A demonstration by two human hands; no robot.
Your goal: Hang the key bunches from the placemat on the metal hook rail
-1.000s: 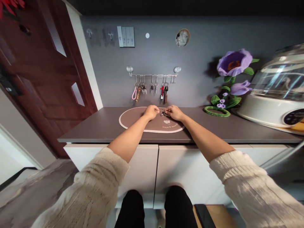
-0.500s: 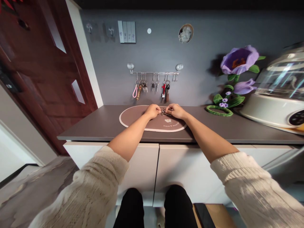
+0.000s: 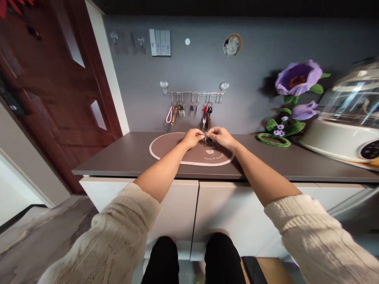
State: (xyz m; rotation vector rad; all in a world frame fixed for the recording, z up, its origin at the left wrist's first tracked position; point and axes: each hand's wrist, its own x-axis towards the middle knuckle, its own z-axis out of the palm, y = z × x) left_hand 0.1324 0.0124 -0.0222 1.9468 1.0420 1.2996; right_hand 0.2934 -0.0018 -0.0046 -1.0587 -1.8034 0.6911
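My left hand (image 3: 192,138) and my right hand (image 3: 221,136) meet over a brown oval mat (image 3: 168,146) on the dark countertop (image 3: 124,157). Both pinch a small bunch of metal keys (image 3: 207,139), held just above the mat between the fingertips. Each hand's fingers are closed on the bunch. Directly behind the hands, a chrome hook rail (image 3: 194,93) on the grey wall carries several key sets (image 3: 189,110), one with a pink loop and one with red tags.
A purple fabric flower with a green looped stem (image 3: 288,102) stands at the right, beside a white appliance with a clear lid (image 3: 343,122). A dark wooden door (image 3: 50,98) is at the left. White cabinet doors (image 3: 219,213) sit below the counter.
Both hands have lifted the keys slightly off the mat and drawn closer to the rail. The view has shifted a little.
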